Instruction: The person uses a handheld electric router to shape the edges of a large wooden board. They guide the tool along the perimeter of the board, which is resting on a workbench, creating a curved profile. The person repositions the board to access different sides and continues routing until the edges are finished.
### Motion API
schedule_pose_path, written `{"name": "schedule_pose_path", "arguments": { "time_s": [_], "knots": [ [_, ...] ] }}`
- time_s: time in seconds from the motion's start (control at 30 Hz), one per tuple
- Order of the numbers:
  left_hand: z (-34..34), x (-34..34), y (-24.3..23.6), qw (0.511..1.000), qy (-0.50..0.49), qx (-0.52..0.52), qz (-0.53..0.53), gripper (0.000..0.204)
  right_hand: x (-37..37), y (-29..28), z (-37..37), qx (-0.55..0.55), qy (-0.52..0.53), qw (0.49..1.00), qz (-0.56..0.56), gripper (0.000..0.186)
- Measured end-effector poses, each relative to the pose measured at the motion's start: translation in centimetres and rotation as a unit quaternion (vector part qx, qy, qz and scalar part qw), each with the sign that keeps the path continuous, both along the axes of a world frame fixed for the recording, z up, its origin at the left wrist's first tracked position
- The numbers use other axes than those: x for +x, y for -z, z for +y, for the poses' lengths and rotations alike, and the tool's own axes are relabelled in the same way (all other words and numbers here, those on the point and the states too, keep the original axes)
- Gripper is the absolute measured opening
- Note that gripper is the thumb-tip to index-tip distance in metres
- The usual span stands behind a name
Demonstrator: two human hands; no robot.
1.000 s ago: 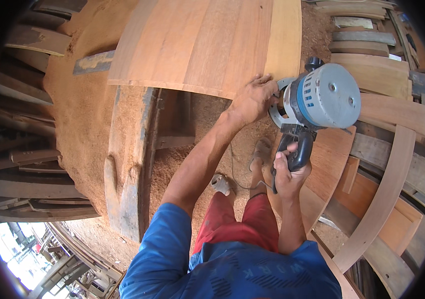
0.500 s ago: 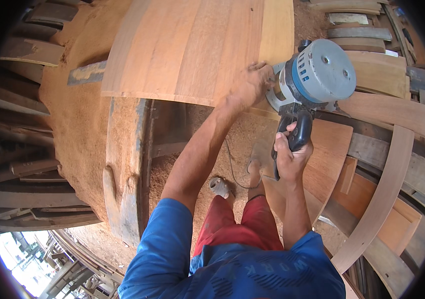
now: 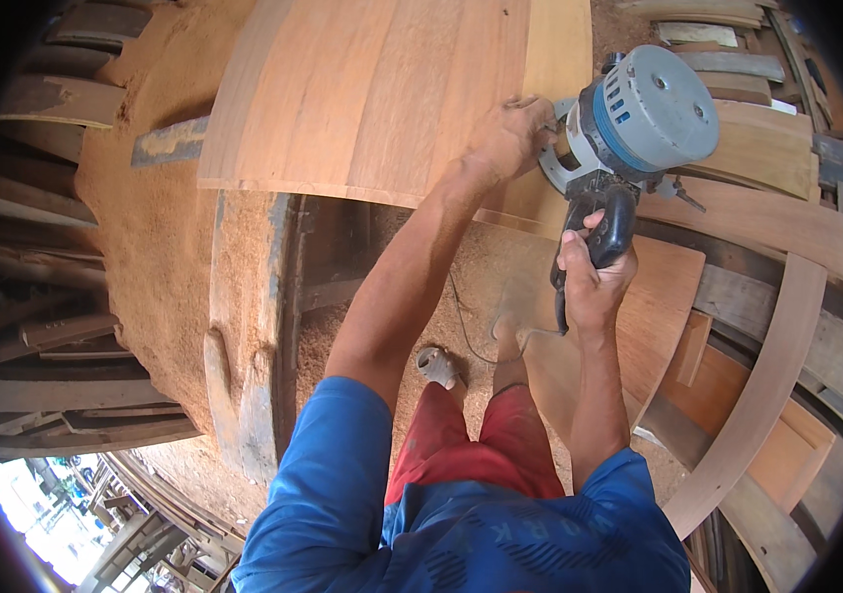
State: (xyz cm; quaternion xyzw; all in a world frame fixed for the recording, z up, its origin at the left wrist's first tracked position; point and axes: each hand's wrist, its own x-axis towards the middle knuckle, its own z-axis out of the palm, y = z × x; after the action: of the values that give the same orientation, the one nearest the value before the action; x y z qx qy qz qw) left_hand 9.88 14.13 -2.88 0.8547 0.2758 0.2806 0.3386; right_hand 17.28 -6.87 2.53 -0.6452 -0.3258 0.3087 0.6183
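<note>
A grey wood router (image 3: 647, 114) with a blue band stands at the right edge of a wide panel of joined boards (image 3: 392, 109). My right hand (image 3: 594, 272) is wrapped round its black rear handle. My left hand (image 3: 518, 138) grips the left side of the router's base, just above the panel; its fingertips are partly hidden by the base. From the handle a dark power cord (image 3: 501, 358) hangs down and loops towards my feet. The bit under the base is hidden.
Sawdust (image 3: 145, 257) lies heaped left of the panel, with stacked boards (image 3: 76, 390) beyond. A dusty wooden beam (image 3: 244, 326) stands below the panel's near edge. On the right lie more planks and a curved board (image 3: 762, 395). My sandal (image 3: 433, 364) is on the dusty floor.
Both hands and the router have moved slightly away from me and to the right along the panel's edge. The cord has shifted with them.
</note>
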Motion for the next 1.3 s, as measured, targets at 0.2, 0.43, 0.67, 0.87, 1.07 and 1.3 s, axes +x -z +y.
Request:
{"name": "schedule_pose_path", "arguments": {
  "time_s": [0.2, 0.43, 0.67, 0.87, 1.07, 1.3],
  "knots": [
    [-1.3, -0.7, 1.0, 1.0, -0.009, 0.009, -0.024, 0.014, -1.2, -0.7, -1.5, -0.026, 0.01, 1.0, -0.003, 0.024],
    [-6.9, -4.3, -1.9, 0.999, -0.002, -0.033, 0.043, 0.019, -4.0, -1.5, -7.3, -0.037, -0.003, 0.999, 0.021, 0.022],
    [-10.3, -6.4, -2.7, 0.999, -0.007, -0.029, 0.037, 0.022, -5.9, -1.1, -10.8, -0.017, -0.011, 1.0, -0.005, 0.023],
    [-7.6, -4.9, -1.6, 1.0, 0.002, -0.016, 0.02, 0.021, -4.7, -2.2, -7.4, -0.016, -0.021, 1.0, 0.016, 0.024],
    [-3.7, -2.3, -0.8, 1.0, -0.01, -0.012, 0.012, 0.02, -2.3, -0.9, -3.4, -0.004, -0.01, 1.0, -0.004, 0.023],
    [0.0, 0.1, -0.7, 1.0, -0.016, -0.01, -0.002, 0.018, 0.1, -0.3, 0.3, -0.018, 0.001, 1.0, -0.009, 0.026]
  ]
}}
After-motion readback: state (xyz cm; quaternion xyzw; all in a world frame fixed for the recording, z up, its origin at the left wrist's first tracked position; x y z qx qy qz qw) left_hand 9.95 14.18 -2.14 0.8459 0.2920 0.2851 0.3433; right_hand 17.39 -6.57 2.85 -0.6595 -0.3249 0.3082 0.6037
